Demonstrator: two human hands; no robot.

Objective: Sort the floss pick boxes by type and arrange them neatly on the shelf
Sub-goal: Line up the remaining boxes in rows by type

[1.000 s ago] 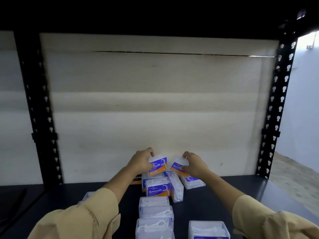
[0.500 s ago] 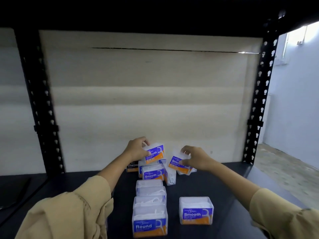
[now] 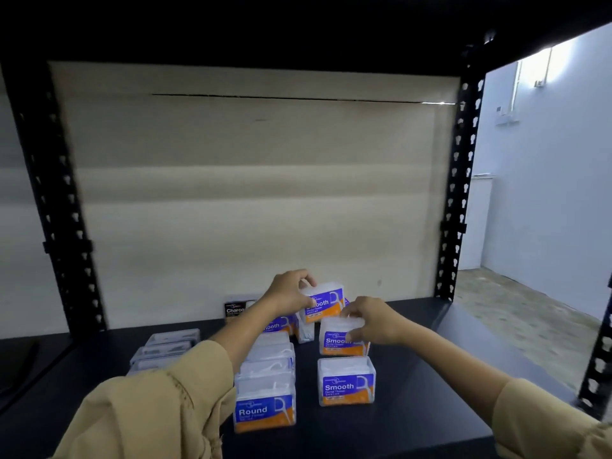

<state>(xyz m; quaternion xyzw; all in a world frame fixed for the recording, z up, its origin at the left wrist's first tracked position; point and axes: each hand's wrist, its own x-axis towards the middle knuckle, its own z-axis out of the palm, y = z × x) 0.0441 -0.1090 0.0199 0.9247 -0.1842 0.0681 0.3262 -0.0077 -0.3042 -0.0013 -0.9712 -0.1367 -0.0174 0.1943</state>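
The dark shelf board is lying open to the right of the boxes, bare up to its front edge and the black perforated post. The beige back panel is closing off the rear. The left hand is holding a clear plastic box with a blue-and-orange "Smooth" label raised above the back cluster, its grip wrapping round the box's left end. The right hand is gripping a second "Smooth" box from above. Half a second ago this box was tilting in the air; now it is standing upright just behind the front "Smooth" box. A "Round" box is heading the middle column, and a black "Charco…" box — its label partly hidden — is standing at the back.
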